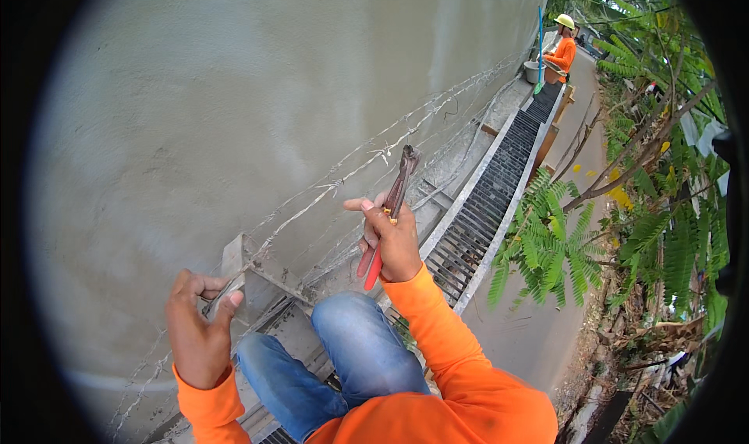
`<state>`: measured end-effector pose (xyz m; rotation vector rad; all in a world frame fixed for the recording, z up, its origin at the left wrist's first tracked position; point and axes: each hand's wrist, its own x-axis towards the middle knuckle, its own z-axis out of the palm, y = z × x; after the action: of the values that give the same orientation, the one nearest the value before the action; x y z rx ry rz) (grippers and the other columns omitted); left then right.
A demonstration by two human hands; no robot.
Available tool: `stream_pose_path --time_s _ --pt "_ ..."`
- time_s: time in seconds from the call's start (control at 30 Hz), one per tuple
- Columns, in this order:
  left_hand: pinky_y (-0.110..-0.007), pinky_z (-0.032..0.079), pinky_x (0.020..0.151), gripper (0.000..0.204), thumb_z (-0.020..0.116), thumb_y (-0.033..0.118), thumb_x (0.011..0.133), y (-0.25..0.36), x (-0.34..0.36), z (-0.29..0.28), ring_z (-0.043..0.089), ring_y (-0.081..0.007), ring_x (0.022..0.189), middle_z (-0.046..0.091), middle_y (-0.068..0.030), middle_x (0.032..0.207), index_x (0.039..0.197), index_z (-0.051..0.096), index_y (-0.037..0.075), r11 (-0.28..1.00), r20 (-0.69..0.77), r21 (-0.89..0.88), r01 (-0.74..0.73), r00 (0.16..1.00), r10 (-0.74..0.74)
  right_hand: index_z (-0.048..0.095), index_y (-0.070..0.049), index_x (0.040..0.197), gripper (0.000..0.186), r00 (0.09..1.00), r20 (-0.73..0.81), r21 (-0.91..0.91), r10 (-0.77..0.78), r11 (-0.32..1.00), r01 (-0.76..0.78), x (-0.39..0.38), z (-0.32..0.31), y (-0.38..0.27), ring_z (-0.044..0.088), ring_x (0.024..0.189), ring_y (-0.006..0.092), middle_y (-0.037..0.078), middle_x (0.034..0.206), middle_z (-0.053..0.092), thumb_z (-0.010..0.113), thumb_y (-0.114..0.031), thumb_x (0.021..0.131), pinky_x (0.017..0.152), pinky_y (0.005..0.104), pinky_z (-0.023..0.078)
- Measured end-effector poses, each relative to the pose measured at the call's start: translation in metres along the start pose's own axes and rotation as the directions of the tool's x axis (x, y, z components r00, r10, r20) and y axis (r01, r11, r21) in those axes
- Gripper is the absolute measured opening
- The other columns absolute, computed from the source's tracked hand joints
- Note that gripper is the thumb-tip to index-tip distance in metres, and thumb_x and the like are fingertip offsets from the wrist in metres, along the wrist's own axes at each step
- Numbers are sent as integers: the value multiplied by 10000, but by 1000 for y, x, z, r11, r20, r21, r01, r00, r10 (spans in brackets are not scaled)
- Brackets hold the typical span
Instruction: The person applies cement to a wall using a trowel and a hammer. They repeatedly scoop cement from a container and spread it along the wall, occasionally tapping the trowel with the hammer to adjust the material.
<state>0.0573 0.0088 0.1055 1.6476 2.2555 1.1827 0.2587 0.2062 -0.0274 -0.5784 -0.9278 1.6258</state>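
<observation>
Red pliers (399, 188): in your right hand (396, 245), raised over your knees (370, 358), head end up, handles pointing down past your palm; they stand in front of the wires, and you cannot tell whether they touch any.
Right hand: curled round the pliers near the pivot, thumb and index finger stretched out to the left.
Left hand (201, 331): thumb and fingers nearly together on a pale strip (221, 296), just beside the bracket; whether it is loose or fixed, you cannot tell.
Bracket (234, 257): grey, standing out from the wall (195, 132) in front of you.
Barbed wire (334, 185): strung in several lines along the wall, one meeting the bracket near your left fingers.
Walkway (488, 210): dark grating with pale edges, running away to the upper right.
Far end: a co-worker (563, 54) in orange with a yellow helmet, beside a bucket (534, 72) and a blue pole (540, 34).
Right side: a grey path (523, 335) below, then green leaves (680, 237).
</observation>
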Motion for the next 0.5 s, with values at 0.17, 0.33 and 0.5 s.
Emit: stream_pose_path --time_s 0.17,0.33,0.5 --pt "-316 421 766 166 769 74 861 -7 -1 5 538 -184 780 554 -89 820 923 671 -44 1000 31 13 -5 1000 5 568 -44 1032 341 950 -269 -846 -158 510 -154 -8 -177 83 658 731 267 124 869 712 790 -273 910 699 394 546" --pt "-439 355 1148 150 752 111 900 -9 0 6 537 -165 757 599 -55 774 924 683 -20 995 30 97 27 999 -30 562 -48 1102 495 793 -606 -795 56 -54 -604 -56 -331 162 694 1056 439 222 1079 732 838 -365 841 888 529 545" --pt "-413 364 1094 196 748 147 914 -4 1 6 529 -157 765 578 -54 787 912 661 -28 984 57 171 40 997 -50 494 -41 1204 579 785 -616 -786 67 -116 -607 -62 -392 210 679 1069 451 244 1119 712 834 -347 849 888 532 542"
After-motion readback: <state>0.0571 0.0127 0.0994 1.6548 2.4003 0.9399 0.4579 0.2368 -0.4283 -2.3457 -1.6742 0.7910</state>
